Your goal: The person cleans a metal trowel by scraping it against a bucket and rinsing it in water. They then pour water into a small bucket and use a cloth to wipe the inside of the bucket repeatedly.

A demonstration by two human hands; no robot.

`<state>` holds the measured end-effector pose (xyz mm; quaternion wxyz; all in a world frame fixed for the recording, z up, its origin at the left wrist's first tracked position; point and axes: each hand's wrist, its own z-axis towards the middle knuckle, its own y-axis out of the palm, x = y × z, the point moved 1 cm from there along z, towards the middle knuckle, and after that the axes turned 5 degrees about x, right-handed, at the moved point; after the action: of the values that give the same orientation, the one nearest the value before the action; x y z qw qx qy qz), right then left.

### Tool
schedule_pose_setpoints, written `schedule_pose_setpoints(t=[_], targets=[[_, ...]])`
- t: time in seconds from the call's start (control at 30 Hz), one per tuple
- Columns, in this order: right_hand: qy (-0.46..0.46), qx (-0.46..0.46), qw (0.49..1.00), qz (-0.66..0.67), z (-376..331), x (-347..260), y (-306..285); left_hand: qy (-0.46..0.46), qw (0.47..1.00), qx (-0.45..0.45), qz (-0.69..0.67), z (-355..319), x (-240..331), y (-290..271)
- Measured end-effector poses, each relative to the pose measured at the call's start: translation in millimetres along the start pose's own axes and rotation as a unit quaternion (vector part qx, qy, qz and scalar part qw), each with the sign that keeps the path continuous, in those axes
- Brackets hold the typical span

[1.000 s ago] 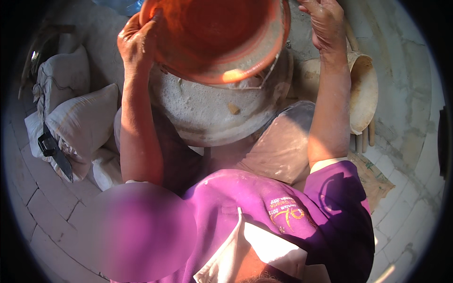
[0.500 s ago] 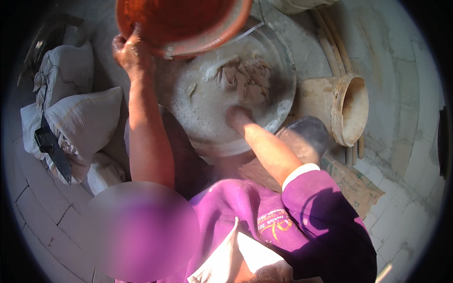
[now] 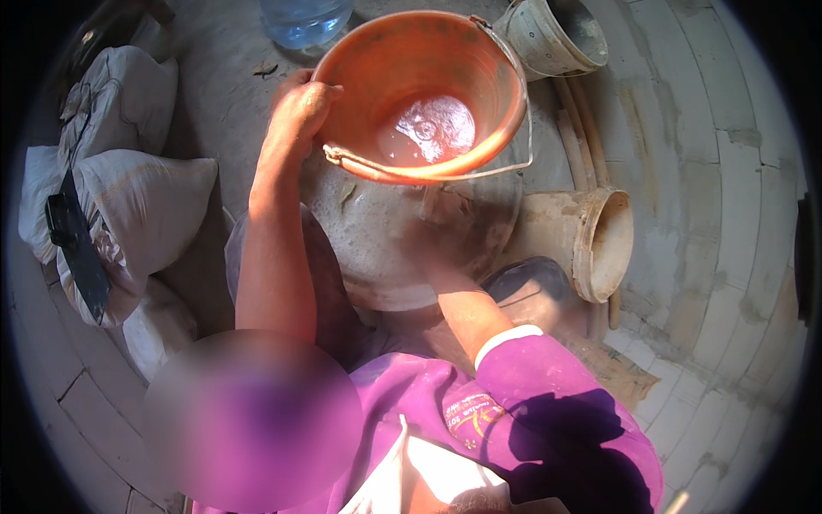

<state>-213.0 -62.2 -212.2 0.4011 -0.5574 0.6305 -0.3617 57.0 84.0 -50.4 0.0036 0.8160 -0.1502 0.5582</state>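
My left hand (image 3: 300, 107) is closed on the left rim of an orange bucket (image 3: 355, 81) with a wire handle. A shallow pool of liquid (image 3: 432, 128) in the bucket's bottom reflects bright light. The bucket is held over a wide round basin (image 3: 377, 291) of cloudy, foamy grey liquid, hiding its far part. Below the bucket, my right hand (image 3: 424, 244) reaches into the basin, smeared by motion, its fingers unclear. Part of a brownish lump (image 3: 445, 204) shows close to it, beneath the bucket's near rim.
Stuffed white sacks (image 3: 150, 193) lie at the left, with a dark strap (image 3: 81, 248) across them. To the right, a dirty off-white bucket (image 3: 565, 231) lies on its side near long poles (image 3: 582, 137). Another pale bucket (image 3: 548, 38) and a blue-tinted water jug (image 3: 308, 21) are at the far side.
The orange bucket has moved right and nearer with my left hand, and its inside now shows. It covers most of the brownish lump. My right hand stays in the basin.
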Motion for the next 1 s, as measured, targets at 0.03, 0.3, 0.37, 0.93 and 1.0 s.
schedule_pose_setpoints(t=[0.03,0.3,0.37,0.93,1.0], targets=[[-0.039,-0.005,0.999,-0.027,-9,-7,-15,-0.021,0.998,-0.048,0.025,-1,0,0],[0.124,-0.061,0.969,0.203,-46,89,-42,-0.021,0.982,-0.077,0.173,-21,21,1],[0.244,-0.249,0.910,0.224,-53,103,-86,0.019,0.980,-0.044,0.193,-23,19,-4],[0.258,0.066,0.910,0.318,-136,99,-302,0.233,0.937,0.224,0.131,-21,17,0],[0.270,0.006,0.878,0.396,-111,71,-303,0.259,0.935,0.210,0.120,-14,9,0]])
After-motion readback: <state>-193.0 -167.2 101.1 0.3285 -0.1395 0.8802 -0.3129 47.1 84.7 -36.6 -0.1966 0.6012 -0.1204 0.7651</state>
